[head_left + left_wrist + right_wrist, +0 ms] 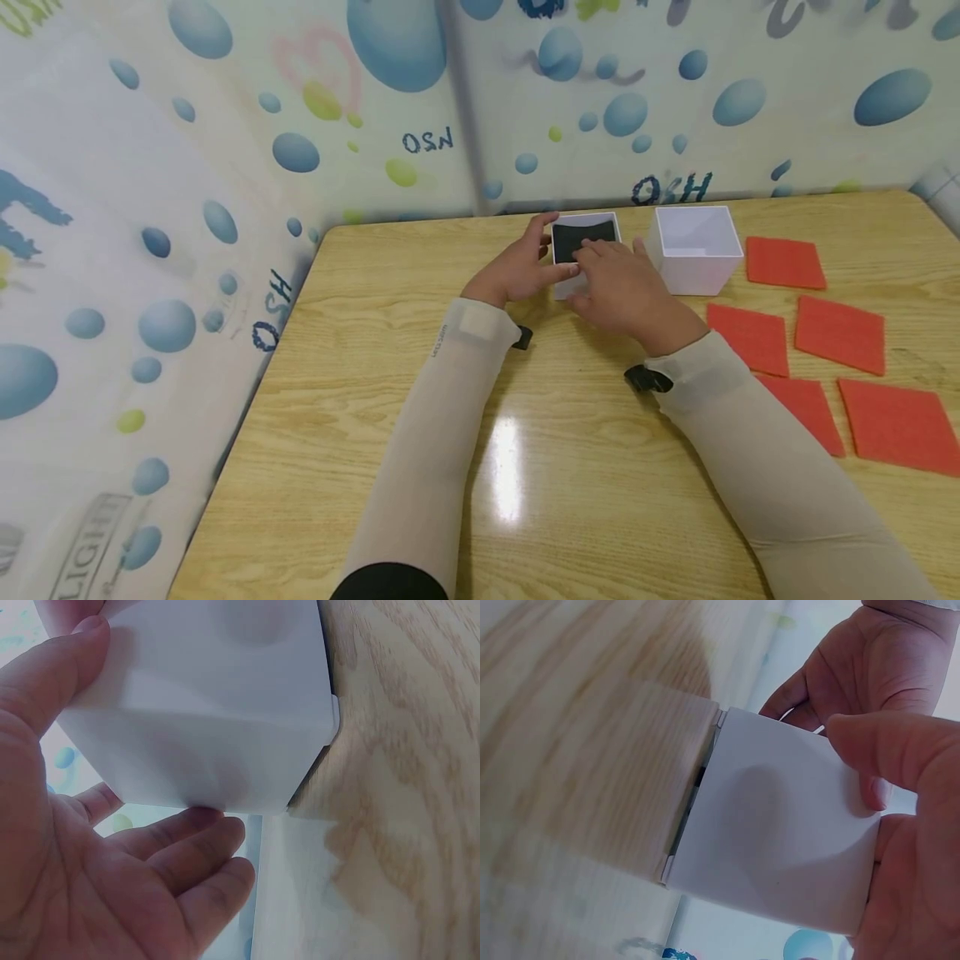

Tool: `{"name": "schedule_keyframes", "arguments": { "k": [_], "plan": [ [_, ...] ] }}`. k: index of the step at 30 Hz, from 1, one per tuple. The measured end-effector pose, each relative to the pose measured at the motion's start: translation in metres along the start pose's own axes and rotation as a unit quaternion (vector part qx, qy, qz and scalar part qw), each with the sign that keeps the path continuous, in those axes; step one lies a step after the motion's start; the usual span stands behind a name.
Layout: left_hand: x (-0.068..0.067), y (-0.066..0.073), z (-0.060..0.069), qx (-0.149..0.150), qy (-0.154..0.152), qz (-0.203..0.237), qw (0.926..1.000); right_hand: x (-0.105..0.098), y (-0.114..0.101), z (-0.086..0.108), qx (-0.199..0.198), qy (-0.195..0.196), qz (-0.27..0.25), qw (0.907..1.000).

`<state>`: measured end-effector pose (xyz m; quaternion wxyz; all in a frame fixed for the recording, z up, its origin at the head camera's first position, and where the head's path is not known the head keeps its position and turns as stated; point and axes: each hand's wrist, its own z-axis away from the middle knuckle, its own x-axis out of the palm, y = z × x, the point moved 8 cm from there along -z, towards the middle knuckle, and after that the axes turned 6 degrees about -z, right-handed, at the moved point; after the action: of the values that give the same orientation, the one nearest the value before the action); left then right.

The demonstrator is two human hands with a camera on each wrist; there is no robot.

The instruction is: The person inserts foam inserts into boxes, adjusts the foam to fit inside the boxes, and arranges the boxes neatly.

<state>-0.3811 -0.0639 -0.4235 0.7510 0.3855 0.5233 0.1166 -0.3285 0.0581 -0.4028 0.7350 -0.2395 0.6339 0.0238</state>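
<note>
Toward the table's far edge stands a white box point(225, 667) with a black sheet point(583, 237) inside its open top. My left hand point(517, 265) holds the box at its left side, thumb at the near rim and fingers spread along the left and far walls. Over the near right part of the top, my right hand point(622, 287) reaches in, its fingertips touching the black sheet. In the right wrist view the right thumb point(877, 746) lies near the top of the box's front wall. The right fingertips are partly hidden there.
Just right of the box stands a second open white box point(693, 271). Several red square sheets point(786, 262) lie on the table's right side, one partly behind the right forearm. A patterned curtain point(600, 100) borders the wooden table point(360, 333) at the back and left.
</note>
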Motion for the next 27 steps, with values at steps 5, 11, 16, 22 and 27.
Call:
{"name": "schedule_keyframes", "arguments": {
  "k": [5,11,16,22,27],
  "plan": [
    [0.0004,0.0,0.0005,-0.001,0.002,-0.003,1.0,-0.0003,-0.0007,0.0008,-0.002,0.003,-0.004,1.0],
    [0.0002,-0.0009,0.0002,-0.005,0.003,-0.002,1.0,0.001,-0.0003,0.0008,-0.002,0.001,-0.007,1.0],
    [-0.0002,-0.003,0.0001,-0.006,0.01,-0.001,0.9999,0.0025,-0.0003,0.0011,-0.001,-0.009,-0.015,0.9998],
    [-0.0006,-0.0051,-0.0025,-0.008,0.018,-0.001,0.9998,0.0019,-0.0001,0.0011,-0.004,-0.015,-0.022,0.9996],
    [0.0001,-0.0042,-0.0037,-0.004,0.02,0.011,0.9997,-0.0014,-0.0007,0.0023,-0.01,-0.008,-0.033,0.9994]
  ]
}}
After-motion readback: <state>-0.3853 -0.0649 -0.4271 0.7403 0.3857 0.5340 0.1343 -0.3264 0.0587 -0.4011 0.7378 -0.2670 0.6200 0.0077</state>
